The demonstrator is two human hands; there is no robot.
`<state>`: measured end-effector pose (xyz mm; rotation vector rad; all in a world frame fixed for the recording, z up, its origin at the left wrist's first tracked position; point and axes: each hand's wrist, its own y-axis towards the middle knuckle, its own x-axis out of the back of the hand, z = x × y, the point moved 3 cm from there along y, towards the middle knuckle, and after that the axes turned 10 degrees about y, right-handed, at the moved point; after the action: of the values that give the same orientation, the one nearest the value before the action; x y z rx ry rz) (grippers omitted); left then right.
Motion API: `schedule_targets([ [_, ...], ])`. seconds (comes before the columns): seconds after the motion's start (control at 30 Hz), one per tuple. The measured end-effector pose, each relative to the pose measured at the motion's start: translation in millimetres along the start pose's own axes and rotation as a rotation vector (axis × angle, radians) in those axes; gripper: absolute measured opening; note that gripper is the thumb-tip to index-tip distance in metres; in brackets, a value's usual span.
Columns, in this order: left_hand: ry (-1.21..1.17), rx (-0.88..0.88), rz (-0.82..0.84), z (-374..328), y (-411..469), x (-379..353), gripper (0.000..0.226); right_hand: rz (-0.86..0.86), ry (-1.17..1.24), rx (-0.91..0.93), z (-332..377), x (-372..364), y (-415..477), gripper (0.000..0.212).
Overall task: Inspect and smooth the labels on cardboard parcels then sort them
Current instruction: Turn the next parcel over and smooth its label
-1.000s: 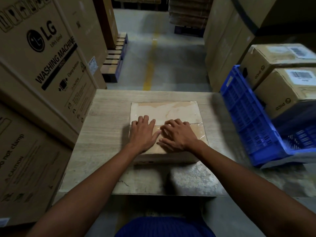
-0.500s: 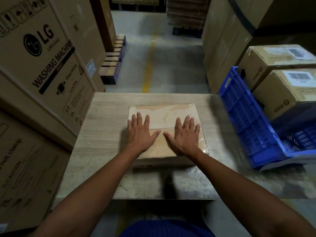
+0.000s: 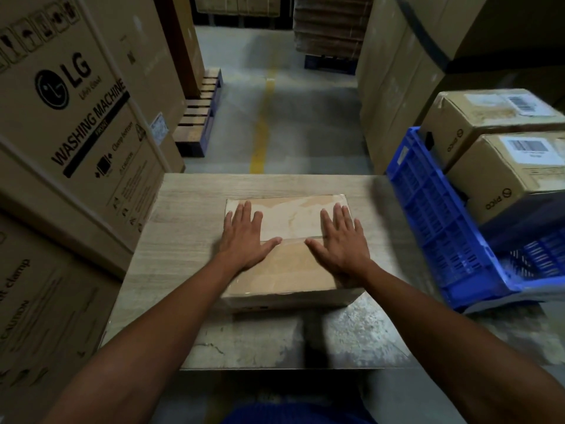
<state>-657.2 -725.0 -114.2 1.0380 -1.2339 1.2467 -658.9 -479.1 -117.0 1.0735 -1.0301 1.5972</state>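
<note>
my left hand point(image 3: 244, 240) and right hand point(image 3: 344, 243) flat on parcel point(image 3: 290, 270), fingers straight, spread wide over pale label point(image 3: 290, 220), gripping nothing.

The flat brown cardboard parcel point(image 3: 284, 270) is plain tan on its near half. Its far half carries a pale cream label point(image 3: 290, 218) blotched with tan. The table point(image 3: 189, 234) shows light grey-beige wood grain, turning to mottled, scratched grey at its near edge. The blue plastic lattice crate point(image 3: 434, 215) is patterned with small grid openings. The brown cardboard box point(image 3: 501, 182) beside it bears a white barcode label point(image 3: 532, 146) with black bars. The big tan carton point(image 3: 91, 123) has black print. A yellow stripe point(image 3: 263, 123) runs along the grey floor point(image 3: 305, 123).
</note>
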Motion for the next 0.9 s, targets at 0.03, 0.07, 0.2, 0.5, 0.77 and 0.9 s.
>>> schedule_targets([
  [0.03, 0.019, -0.001, -0.023, 1.8, 3.3, 4.3, 0.084, 0.008, 0.001, -0.002, -0.1, 1.4, 1.7, 0.096],
  [0.07, 0.042, -0.005, -0.049, 3.4, 6.2, 8.0, 0.083, 0.01, -0.009, -0.003, 0.4, 3.3, 3.8, 0.096],
  [0.2, 0.038, -0.057, -0.106, 4.5, 10.2, 7.2, 0.084, -0.038, -0.11, 0.012, 7.9, 13.0, 13.0, 0.092],
  [0.5, 0.063, -0.188, 0.067, 4.0, 19.2, -6.5, 0.089, 0.045, -0.118, 0.199, 6.2, -2.3, 29.6, 0.078],
  [0.77, 0.044, -0.124, 0.11, 1.0, 13.6, -1.3, 0.088, 0.0, -0.068, 0.125, 6.4, -1.4, 20.0, 0.077],
  [0.9, 0.026, 0.02, 0.163, -7.9, 3.0, -6.3, 0.086, -0.091, 0.122, -0.158, 2.8, -1.7, 3.6, 0.083],
])
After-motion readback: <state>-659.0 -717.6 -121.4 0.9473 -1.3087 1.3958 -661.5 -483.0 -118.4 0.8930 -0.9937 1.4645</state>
